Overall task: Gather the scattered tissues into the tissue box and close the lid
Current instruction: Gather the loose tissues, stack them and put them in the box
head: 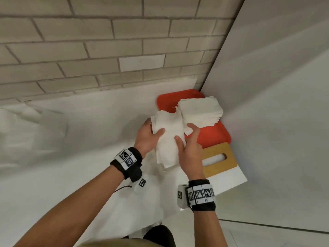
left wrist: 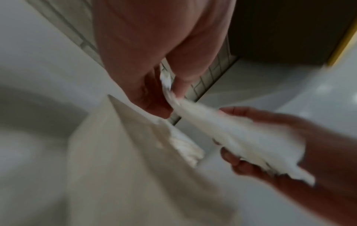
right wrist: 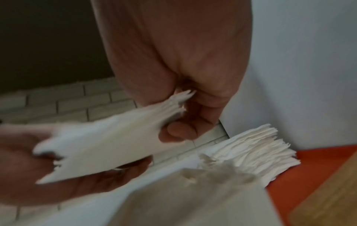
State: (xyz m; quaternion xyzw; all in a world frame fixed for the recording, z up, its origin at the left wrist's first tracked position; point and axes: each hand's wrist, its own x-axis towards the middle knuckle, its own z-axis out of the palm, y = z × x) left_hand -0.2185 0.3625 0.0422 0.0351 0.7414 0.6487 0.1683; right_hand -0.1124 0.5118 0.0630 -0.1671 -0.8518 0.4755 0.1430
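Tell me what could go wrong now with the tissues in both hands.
1. The wad is gripped only at its ends by the left hand and right hand; its loose middle may sag and shed sheets.
2. The right hand is close to the stack on the tray and might topple it.

Both our forearms reach forward, bare, black marker bands on wrists. Our left hand (head: 148, 135) grips left edge of tissue bundle (head: 169, 138), thumb on top, fingers (left wrist: 154, 105) curled beneath. Our right hand (head: 190, 148) holds bundle's right edge, thumb pressed on top, fingers (right wrist: 179, 131) wrapped under. Hands face each other across bundle, palms inward.
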